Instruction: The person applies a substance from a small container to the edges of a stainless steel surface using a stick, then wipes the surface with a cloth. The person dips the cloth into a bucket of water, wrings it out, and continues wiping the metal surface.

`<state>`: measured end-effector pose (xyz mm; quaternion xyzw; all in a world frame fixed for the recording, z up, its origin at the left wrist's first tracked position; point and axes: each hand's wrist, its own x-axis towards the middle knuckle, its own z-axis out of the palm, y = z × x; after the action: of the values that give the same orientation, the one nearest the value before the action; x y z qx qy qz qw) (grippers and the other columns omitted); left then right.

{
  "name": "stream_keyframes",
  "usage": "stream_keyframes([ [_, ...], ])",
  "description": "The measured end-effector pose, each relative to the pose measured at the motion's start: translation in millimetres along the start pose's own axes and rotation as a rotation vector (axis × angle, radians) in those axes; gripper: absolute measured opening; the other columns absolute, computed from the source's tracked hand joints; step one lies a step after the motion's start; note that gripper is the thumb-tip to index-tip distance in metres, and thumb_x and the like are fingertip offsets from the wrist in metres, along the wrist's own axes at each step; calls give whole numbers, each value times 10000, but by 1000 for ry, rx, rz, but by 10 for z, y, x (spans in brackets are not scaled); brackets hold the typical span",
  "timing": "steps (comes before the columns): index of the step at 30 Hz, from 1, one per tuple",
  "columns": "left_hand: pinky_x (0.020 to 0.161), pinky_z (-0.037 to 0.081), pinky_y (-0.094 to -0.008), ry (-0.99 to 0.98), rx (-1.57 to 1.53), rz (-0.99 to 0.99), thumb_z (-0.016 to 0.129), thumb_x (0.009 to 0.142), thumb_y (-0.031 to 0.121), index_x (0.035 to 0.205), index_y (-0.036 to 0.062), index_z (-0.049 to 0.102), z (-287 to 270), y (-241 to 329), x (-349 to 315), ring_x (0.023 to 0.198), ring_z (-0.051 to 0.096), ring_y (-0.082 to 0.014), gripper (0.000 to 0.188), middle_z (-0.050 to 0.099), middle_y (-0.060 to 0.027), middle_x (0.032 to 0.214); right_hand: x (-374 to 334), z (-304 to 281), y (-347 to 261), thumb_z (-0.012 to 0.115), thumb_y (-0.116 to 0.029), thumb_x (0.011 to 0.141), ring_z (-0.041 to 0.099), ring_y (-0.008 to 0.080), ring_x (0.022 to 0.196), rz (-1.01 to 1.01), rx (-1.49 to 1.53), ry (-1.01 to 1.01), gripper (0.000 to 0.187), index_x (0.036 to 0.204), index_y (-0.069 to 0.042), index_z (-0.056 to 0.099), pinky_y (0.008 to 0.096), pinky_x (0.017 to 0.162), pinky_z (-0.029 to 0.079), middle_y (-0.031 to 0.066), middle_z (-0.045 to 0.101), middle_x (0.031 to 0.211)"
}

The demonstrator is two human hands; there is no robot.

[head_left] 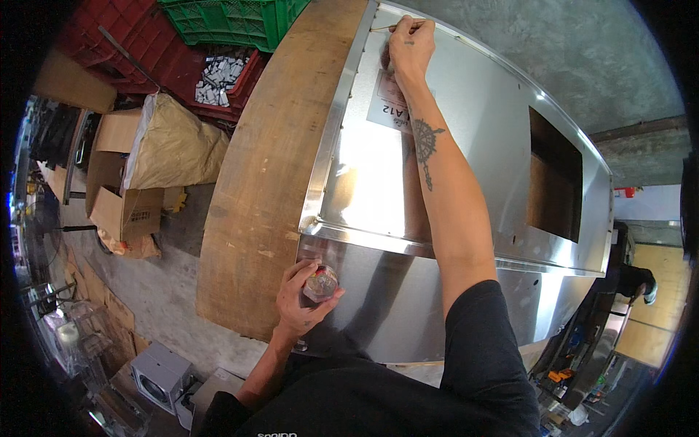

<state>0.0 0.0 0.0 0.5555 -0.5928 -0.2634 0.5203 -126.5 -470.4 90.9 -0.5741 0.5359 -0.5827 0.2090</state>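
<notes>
A shiny sheet-metal casing (473, 95) lies in front of me, with a raised rim and a rectangular cut-out at its right. My right arm stretches across it. At the far left corner my right hand (413, 44) is closed, pinching a thin brush-like stick (384, 28) whose tip points left toward the rim; the tip is too small to make out. Low on the left, my left hand (298, 297) curls round a small clear jar (320, 284) with something reddish in it, held over the casing's near side. A printed label (386, 109) sits on the panel, partly behind my right arm.
The casing rests on a wooden board (247, 197). At the far left stand a green crate (233, 22), a red crate (167, 54) with small metal pieces, and a cardboard box (116, 160) beside a tan sack (175, 142). A grey box-shaped unit (160, 375) stands lower left.
</notes>
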Motion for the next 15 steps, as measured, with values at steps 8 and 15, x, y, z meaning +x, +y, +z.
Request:
stream_keyframes([
  [8,1092,542,-469,0,-18,8,978,782,88,1435,46,581,35,-8,2,1296,634,-339,765,703,-164,1365,36,18,69,592,-239,1089,722,471,880,-67,-46,8,303,1046,60,559,529,871,547,280,730,902],
  [15,1094,540,-463,2,-13,16,984,780,98,1431,50,575,22,-7,2,1300,630,-336,770,702,-168,1365,30,31,74,597,-238,1084,721,466,872,-85,-36,2,301,1044,58,559,527,861,544,279,727,887],
])
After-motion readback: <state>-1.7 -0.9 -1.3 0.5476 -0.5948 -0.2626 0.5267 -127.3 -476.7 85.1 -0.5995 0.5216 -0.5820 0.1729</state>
